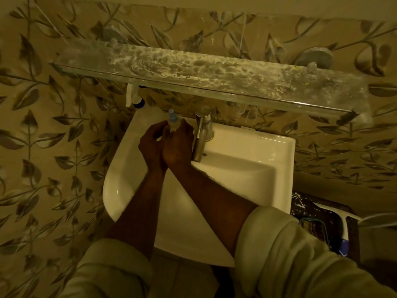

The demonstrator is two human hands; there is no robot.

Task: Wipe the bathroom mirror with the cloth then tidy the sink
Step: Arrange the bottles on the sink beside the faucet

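A small clear bottle with a pale blue cap [172, 120] stands upright at the back left of the white sink [247, 168], just left of the metal tap [202, 138]. My left hand [151, 143] and my right hand [179, 145] are side by side around the bottle's lower part, fingers curled on it. Its body is mostly hidden behind my fingers. No cloth and no mirror are in view.
A dusty, stained glass shelf [204, 74] juts from the leaf-patterned wall above the sink. A white and blue spray bottle head [134, 96] shows under its left end. A white-handled squeegee [343, 229] lies on a dark surface right of the sink.
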